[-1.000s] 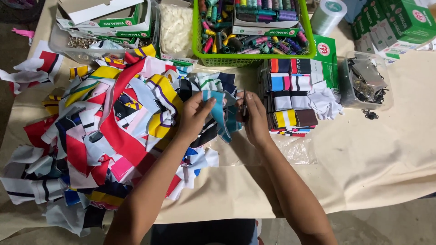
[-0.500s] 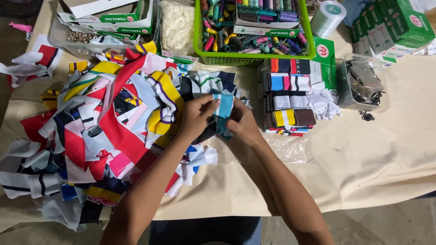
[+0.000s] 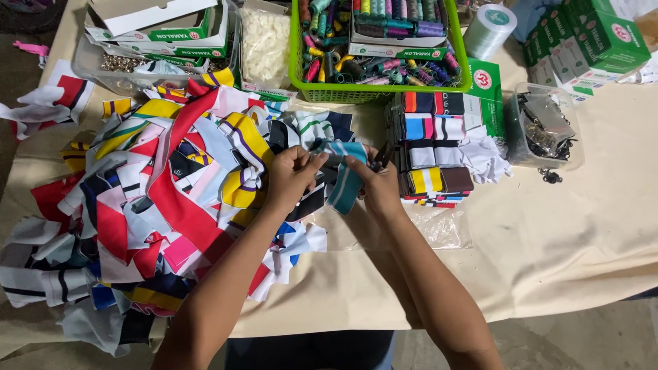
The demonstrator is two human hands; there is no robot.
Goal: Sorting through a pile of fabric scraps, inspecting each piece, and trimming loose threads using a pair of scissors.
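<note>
Teal striped fabric strip [image 3: 345, 179]: hanging over the middle of the surface [image 3: 562, 260], being held at its top by both hands. Left hand [image 3: 291, 177]: fingers pinching together on the strip's upper end. Right hand [image 3: 373, 181]: fingers gripping the strip, also clasping small dark snips [image 3: 379, 159]. Mixed fabric pile [image 3: 151, 205]: covering the left side. Folded stack [image 3: 433, 147]: lying just right of the hands. Green basket [image 3: 384, 92] of thread spools: sitting at the far edge.

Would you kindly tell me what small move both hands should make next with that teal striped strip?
Probably carry the teal striped strip right onto the sorted stack: both the left hand and right hand pinch it, and neat folded pieces lie just beside it.
</note>
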